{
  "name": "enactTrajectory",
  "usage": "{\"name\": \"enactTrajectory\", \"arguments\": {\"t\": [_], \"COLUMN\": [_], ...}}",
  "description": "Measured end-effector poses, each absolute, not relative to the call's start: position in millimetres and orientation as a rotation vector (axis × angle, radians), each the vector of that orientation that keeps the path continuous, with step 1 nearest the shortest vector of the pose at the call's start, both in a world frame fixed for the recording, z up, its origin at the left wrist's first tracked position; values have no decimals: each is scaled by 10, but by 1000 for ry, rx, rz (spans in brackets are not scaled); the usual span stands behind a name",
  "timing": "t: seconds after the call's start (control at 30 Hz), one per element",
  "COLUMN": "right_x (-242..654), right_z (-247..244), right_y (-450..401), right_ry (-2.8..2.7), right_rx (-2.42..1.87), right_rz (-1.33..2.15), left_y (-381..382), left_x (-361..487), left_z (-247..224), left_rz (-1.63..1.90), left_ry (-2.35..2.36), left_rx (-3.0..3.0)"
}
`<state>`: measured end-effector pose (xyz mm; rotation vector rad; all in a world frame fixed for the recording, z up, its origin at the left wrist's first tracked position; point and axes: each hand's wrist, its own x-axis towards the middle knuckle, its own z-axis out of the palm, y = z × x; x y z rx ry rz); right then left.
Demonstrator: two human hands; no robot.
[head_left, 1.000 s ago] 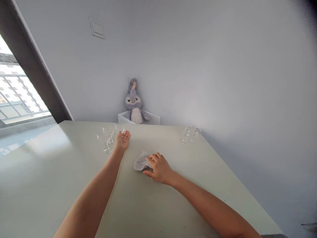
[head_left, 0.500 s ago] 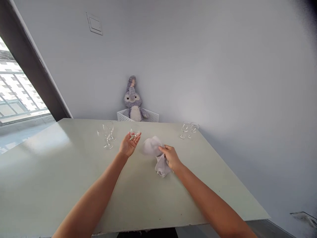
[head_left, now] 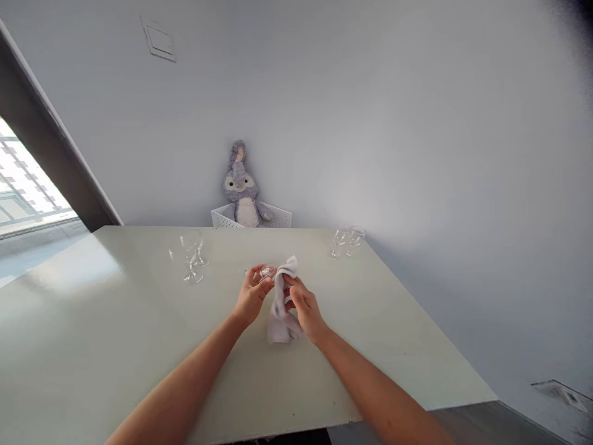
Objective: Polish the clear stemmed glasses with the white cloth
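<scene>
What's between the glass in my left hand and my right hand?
The pale cloth, gripped by the right hand. The head view shows its upper end beside the glass in the left hand; whether they touch, I can't tell.

Counter (head_left: 380, 334): open lane at right, front edge back to the right-hand pair of glasses (head_left: 345, 241). Left front also open. Blockers: stemmed glasses (head_left: 189, 256) at back left; cloth (head_left: 283, 303) and both forearms mid-counter; plush toy (head_left: 243, 191) in white basket (head_left: 280, 217) beyond back edge.
</scene>
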<state>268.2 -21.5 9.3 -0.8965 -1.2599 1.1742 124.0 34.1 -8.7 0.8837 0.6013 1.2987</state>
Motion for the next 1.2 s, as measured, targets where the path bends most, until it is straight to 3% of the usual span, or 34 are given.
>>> {"name": "enactTrajectory", "arguments": {"t": [0.27,0.53,0.8,1.07,1.2], "right_x": [2738,2861,2822,2767,2749], "right_z": [-29,-79,24,-22,-50], "right_y": [-158,-28,-169,-102,-150], "right_ry": [-1405,-995,-1555,-852,-1174], "right_rx": [-969,-763,-1051,-776,-867], "right_rz": [1412,1741,1154,1666,1534], "left_y": [199,217,259,223,251], "left_x": [1298,1212,1212,1145,1128], "left_z": [-61,118,43,135,104], "left_rz": [1118,1053,955,913,963], "left_ry": [664,641,782,670,712], "left_rx": [1153,1223,1228,1334,1329]}}
